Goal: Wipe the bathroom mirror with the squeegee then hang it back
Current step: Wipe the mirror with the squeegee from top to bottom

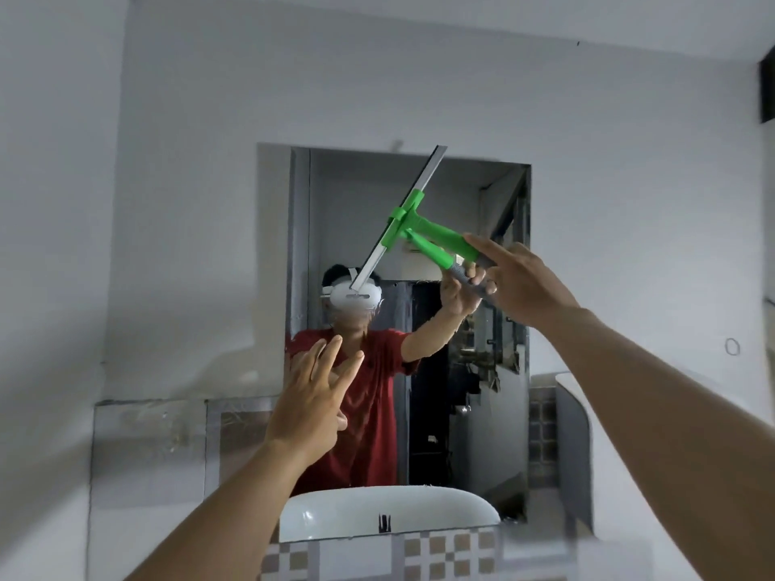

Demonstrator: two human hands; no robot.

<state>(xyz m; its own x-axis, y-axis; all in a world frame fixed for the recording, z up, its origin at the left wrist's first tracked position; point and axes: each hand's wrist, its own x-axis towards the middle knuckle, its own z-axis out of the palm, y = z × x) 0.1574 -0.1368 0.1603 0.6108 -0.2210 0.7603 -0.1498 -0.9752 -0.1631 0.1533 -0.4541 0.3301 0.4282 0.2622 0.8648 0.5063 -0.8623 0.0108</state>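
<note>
The mirror hangs on the white wall straight ahead and reflects me in a red shirt. A green squeegee with a long silver blade lies tilted against the upper glass, its blade running from the mirror's top edge down-left. My right hand grips the grey end of its handle, index finger stretched along the green part. Lower left, in front of the glass, my left hand is raised with fingers spread and holds nothing.
A white basin shows at the mirror's bottom edge, with checkered tiles below. A small hook or nail sticks out just above the mirror. Another white fixture stands at the right.
</note>
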